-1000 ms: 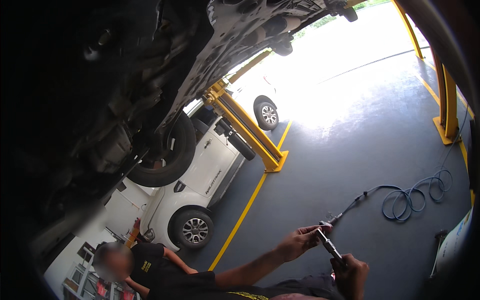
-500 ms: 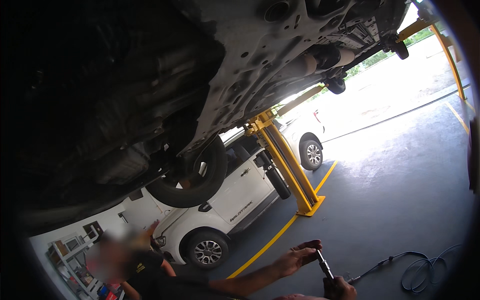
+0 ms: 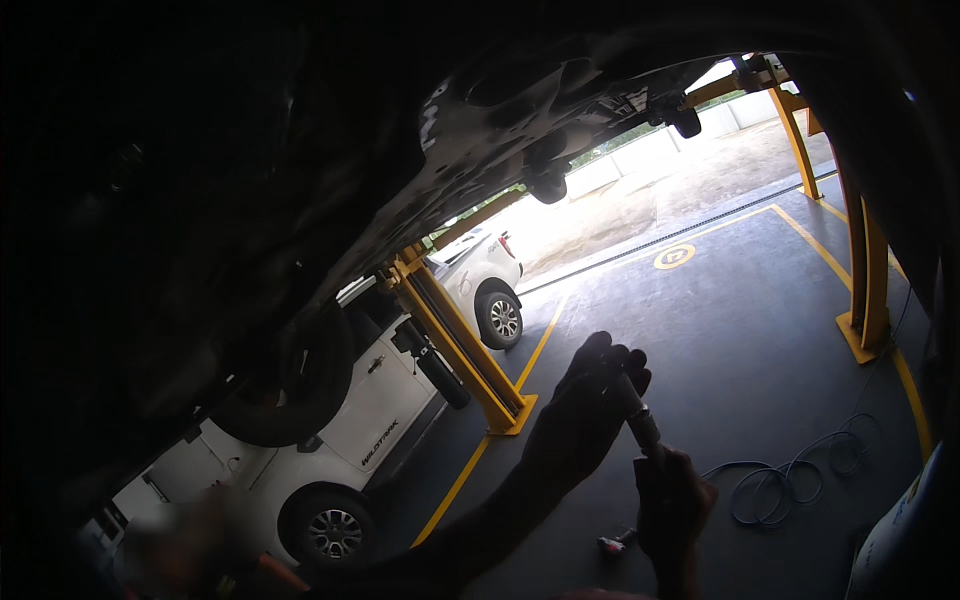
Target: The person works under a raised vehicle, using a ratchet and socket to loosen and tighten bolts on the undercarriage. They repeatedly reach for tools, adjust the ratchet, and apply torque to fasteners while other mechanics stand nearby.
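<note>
My right hand [image 3: 672, 500] is closed around the lower end of a silver cylindrical tool [image 3: 644, 428], which slants up and to the left. At the tool's upper end are the bent fingers of my left hand [image 3: 590, 395], closed on the tip. Both hands are dark against the light, so the exact kind of tool and finger detail are hard to make out. Above and to the left hangs the dark underside of a raised vehicle [image 3: 400, 195], with the hands below it and apart from it.
A yellow lift post [image 3: 455, 345] stands ahead, beside a white pickup [image 3: 375, 400]. Another yellow post [image 3: 868, 280] rises at right. A blue-grey hose [image 3: 765, 510] lies coiled on the floor. Near my right forearm lies a small red-and-metal object [image 3: 615, 543]. A person [image 3: 190, 545] is at lower left.
The view has swung right and moved further under the vehicle. Both hands have come higher in the picture with the silver tool. The red-and-metal object now shows on the floor.
</note>
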Motion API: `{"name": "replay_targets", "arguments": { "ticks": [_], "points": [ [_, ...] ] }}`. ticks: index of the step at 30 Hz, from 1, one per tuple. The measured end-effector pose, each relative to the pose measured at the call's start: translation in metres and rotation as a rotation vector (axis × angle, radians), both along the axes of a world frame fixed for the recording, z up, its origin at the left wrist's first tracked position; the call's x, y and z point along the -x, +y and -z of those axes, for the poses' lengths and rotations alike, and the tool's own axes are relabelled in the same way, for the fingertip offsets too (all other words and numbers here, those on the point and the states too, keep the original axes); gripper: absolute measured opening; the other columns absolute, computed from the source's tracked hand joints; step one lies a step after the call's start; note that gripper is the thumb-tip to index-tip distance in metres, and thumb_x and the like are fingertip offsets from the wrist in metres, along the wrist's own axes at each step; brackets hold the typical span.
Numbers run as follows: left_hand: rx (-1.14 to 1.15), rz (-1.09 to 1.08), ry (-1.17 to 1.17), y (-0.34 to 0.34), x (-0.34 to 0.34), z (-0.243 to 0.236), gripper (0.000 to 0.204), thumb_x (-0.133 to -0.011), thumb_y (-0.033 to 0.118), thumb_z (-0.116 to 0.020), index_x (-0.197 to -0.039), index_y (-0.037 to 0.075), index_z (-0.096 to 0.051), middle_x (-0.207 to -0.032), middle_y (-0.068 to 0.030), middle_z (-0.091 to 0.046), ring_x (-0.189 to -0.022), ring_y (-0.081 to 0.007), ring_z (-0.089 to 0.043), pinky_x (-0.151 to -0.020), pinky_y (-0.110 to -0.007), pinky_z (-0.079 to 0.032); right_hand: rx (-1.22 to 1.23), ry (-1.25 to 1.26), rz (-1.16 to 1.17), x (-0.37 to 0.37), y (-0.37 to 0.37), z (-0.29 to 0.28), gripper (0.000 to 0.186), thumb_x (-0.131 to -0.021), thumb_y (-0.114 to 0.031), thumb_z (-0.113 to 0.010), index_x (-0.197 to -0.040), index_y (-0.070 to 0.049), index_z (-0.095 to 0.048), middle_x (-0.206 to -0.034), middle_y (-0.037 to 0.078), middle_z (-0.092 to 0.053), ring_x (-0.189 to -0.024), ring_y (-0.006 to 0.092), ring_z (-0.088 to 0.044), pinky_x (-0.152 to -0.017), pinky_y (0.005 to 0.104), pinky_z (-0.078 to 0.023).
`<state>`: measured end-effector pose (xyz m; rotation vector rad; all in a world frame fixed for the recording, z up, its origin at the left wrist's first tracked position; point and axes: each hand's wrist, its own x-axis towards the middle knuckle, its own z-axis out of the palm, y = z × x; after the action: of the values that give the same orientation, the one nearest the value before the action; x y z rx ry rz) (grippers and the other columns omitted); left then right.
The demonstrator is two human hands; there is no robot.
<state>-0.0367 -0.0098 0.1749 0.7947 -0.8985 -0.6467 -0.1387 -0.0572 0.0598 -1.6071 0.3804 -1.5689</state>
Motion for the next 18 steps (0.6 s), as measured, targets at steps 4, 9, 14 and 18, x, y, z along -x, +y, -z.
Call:
{"name": "replay_targets", "arguments": {
  "ticks": [4,9,14,18],
  "points": [
    [0.043,-0.108,-0.256,0.007,0.039,-0.039,0.032,-0.104,0.022,-0.053,-0.134,0.014,-0.049,-0.128,-0.0027,-0.055,-0.129,-0.0235,-0.053,-0.117,-0.048,-0.036,0.242,-0.132,0.228,0.030,-0.001,-0.045,0.030,-0.082,-0.010,-0.082,-0.104,-0.001,-0.064,-0.077,0.011,-0.068,-0.057,0.0199,-0.067,-0.049,0.0308,-0.050],
    [0.302,0.232,-0.188,-0.012,0.050,-0.066,0.050,-0.102,0.011,-0.054,-0.147,0.001,-0.034,-0.142,-0.0164,-0.048,-0.132,-0.0347,-0.052,-0.112,-0.047,-0.042,0.356,-0.156,0.356,0.038,-0.020,-0.074,0.025,-0.084,-0.005,-0.079,-0.103,0.005,-0.066,-0.084,0.013,-0.070,-0.061,0.0190,-0.068,-0.052,0.0300,-0.052],
    [0.257,0.098,-0.237,0.019,0.056,-0.090,0.047,-0.103,0.020,-0.054,-0.144,0.002,-0.040,-0.140,-0.0159,-0.051,-0.131,-0.0337,-0.052,-0.112,-0.048,-0.041,0.354,-0.151,0.093,0.044,0.001,-0.093,0.025,-0.086,-0.012,-0.079,-0.104,0.001,-0.066,-0.084,0.009,-0.071,-0.059,0.0169,-0.067,-0.051,0.0276,-0.053],
    [0.241,0.121,-0.217,0.014,0.059,-0.093,0.049,-0.102,0.023,-0.055,-0.143,0.001,-0.041,-0.139,-0.0169,-0.052,-0.128,-0.0339,-0.056,-0.109,-0.047,-0.045,0.375,0.002,0.050,0.056,-0.007,-0.098,0.020,-0.089,-0.016,-0.076,-0.100,-0.002,-0.069,-0.074,0.005,-0.067,-0.059,0.0133,-0.066,-0.050,0.0270,-0.050]
  ]
}}
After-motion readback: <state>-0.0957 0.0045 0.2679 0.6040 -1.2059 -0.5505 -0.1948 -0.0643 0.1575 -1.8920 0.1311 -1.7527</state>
